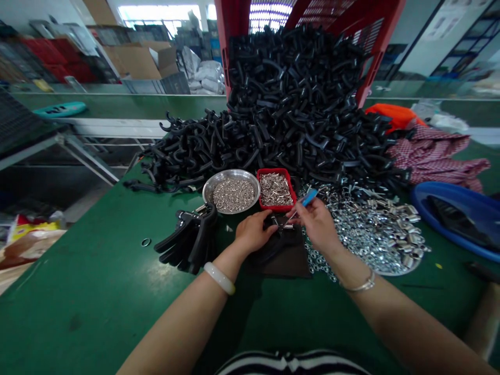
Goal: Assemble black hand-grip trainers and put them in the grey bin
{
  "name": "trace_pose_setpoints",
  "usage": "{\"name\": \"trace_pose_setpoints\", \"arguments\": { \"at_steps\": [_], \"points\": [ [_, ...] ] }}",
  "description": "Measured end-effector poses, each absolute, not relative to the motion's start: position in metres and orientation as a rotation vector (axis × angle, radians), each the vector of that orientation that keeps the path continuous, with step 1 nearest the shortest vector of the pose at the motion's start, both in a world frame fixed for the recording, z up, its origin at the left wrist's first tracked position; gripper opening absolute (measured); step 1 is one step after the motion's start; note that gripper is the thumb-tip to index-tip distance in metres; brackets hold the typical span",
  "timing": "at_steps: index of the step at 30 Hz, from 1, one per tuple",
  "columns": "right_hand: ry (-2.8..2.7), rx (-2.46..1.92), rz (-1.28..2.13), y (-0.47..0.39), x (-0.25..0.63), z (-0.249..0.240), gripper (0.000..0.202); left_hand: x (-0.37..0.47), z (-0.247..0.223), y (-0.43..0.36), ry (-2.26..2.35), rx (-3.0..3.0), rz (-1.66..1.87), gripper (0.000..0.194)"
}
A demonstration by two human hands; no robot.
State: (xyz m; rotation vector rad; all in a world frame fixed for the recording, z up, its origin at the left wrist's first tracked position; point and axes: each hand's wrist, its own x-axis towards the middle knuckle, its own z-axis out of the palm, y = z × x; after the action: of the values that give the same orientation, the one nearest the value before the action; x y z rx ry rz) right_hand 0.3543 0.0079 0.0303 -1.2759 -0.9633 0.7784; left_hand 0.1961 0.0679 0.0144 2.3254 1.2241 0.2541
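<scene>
My left hand is closed on a black plastic handle part lying on a dark square mat. A small coil spring shows on the part, between my two hands. In my right hand is a slim tool with a blue handle; its thin metal shaft points down toward the spring. What its tip touches is too small to tell. Left of my left hand lies a stack of black handle parts, with a spring showing at its top.
Behind my hands stand a metal bowl of small metal pieces and a red tray of pins. Loose silvery fittings spread at the right, near a blue basin. Black handles spill from a red crate. A ring lies left.
</scene>
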Motion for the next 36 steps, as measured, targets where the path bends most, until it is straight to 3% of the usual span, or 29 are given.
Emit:
{"name": "trace_pose_setpoints", "arguments": {
  "at_steps": [8, 13, 19, 28, 36],
  "points": [
    [-1.205, -1.468, 0.593, -0.014, 0.352, -0.004, 0.026, 0.191, 0.013, 0.077, 1.024, 2.427, 0.129, 0.054],
    [-1.196, -1.465, 0.594, -0.015, 0.349, -0.004, 0.023, 0.190, 0.014, 0.078, 1.081, 2.388, 0.150, 0.055],
    [-1.455, -1.647, 0.328, -0.009, 0.344, 0.013, 0.014, 0.189, 0.019, 0.075, 1.148, 2.304, 0.119, 0.056],
    [-0.785, -1.331, 1.253, -0.005, 0.337, 0.019, 0.034, 0.191, 0.012, 0.077, 1.089, 2.271, 0.205, 0.054],
    [-0.900, -1.383, 0.884, -0.008, 0.347, 0.008, 0.038, 0.189, 0.008, 0.078, 1.083, 2.243, 0.224, 0.055]
  ]
}}
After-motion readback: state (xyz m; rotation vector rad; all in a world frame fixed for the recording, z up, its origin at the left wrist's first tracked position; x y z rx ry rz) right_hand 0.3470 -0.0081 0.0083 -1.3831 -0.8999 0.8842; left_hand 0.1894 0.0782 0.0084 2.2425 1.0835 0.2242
